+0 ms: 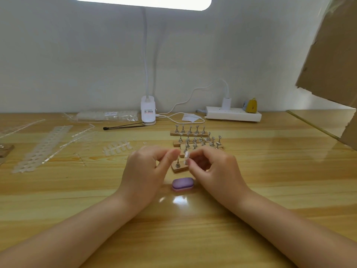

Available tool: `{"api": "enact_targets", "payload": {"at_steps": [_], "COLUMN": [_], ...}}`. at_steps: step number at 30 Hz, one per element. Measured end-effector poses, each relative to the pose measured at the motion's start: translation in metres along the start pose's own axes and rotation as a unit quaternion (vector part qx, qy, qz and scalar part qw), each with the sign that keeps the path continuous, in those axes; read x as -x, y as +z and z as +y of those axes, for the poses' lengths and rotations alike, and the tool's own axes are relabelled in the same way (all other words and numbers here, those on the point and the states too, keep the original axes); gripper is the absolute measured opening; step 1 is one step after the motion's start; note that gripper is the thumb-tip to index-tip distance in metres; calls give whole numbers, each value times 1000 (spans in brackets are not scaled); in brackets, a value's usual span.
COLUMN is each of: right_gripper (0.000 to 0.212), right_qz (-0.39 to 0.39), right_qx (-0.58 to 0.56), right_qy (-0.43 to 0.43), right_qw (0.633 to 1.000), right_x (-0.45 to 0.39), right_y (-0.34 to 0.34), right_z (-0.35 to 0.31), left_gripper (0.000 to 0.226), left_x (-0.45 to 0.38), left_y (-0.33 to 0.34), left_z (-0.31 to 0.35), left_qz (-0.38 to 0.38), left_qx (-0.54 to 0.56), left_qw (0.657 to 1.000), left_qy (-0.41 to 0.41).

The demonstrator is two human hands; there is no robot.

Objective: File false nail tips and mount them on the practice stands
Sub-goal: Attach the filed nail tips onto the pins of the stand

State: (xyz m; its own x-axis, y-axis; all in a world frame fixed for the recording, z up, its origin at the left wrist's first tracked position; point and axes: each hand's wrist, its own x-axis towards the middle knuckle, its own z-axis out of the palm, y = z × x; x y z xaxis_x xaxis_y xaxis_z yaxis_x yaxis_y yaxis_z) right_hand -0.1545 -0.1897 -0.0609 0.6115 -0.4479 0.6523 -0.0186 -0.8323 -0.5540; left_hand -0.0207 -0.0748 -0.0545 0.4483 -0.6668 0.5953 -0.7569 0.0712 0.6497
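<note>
1. The nail tip [186, 156], clear and small, sits between both hands just above the near stand [179, 167], close to its right-hand peg
2. The right hand [213, 167] pinches the tip between thumb and forefinger; the left hand [146, 167] has its fingers curled with the forefinger reaching toward the tip, though whether it touches or grips anything cannot be told
3. By its look the tip is very light, thin, springy plastic, smooth enough to slip or flick away; a hold at its side edges seems safest, leaving the underside free for the peg
4. The near stand is a small wooden block with two metal pegs, both apparently bare
5. The far stands [197, 138] sit in rows behind, their pegs seemingly all bare, so mounting looks to be at an early stage
6. The file block [182, 183], purple, lies on the table [270, 180] just in front of the near stand
7. Loose tips [116, 147] lie to the left; a bag [108, 116] by the wall holds more tips, and emptied strips [44, 147] lie further left
8. A lamp clip [148, 111] and power strip [233, 114] stand at the back
</note>
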Motion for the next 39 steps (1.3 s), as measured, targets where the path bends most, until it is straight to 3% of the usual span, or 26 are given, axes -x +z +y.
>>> {"api": "enact_targets", "payload": {"at_steps": [4, 7, 11, 13, 16, 19, 22, 24, 27, 29, 31, 34, 39], "right_gripper": [10, 11, 14, 18, 17, 15, 21, 23, 23, 23, 21, 12, 12], "right_qz": [0, -22, -47, -57, -58, -54, -38, -34, -33, -35, -46, -72, -68], "right_qx": [20, 68, 125, 149, 151, 147, 146, 144, 130, 79, -5, -128, -214], "right_qy": [104, 138, 150, 149, 143, 140, 138, 132, 118, 129, 160, 195, 220], "right_qw": [994, 988, 980, 976, 976, 978, 979, 980, 984, 988, 986, 970, 949], "right_x": [-5, -7, -9, -9, -7, -5, -2, -1, 1, 2, 1, 0, 0], "right_y": [-1, -1, 1, 1, -2, -6, -9, -9, -10, -9, -9, -10, -9], "right_z": [10, 15, 17, 17, 15, 14, 11, 8, 4, 1, -2, -9, -12], "left_gripper": [44, 38, 27, 23, 36, 42, 41, 34, 23, 19, 19, 23, 21], "left_x": [-5, -5, -7, -12, -21, -25, -26, -26, -24, -23, -24, -23, -9], "left_y": [-4, -4, -4, -10, -20, -27, -27, -26, -27, -27, -25, -20, -6], "left_z": [-7, -9, -8, -7, -6, -8, -11, -12, -16, -19, -17, -7, 2], "left_qz": [30, 25, 0, -26, -111, -180, -205, -194, -142, -98, -62, -60, -82], "left_qx": [5, -17, -129, -264, -473, -528, -534, -510, -412, -299, -109, 147, 206], "left_qw": [998, 996, 988, 960, 867, 818, 811, 829, 892, 940, 978, 962, 957], "left_qy": [-56, -81, -85, -85, -106, -140, -124, -120, -122, -133, -169, -222, -187]}}
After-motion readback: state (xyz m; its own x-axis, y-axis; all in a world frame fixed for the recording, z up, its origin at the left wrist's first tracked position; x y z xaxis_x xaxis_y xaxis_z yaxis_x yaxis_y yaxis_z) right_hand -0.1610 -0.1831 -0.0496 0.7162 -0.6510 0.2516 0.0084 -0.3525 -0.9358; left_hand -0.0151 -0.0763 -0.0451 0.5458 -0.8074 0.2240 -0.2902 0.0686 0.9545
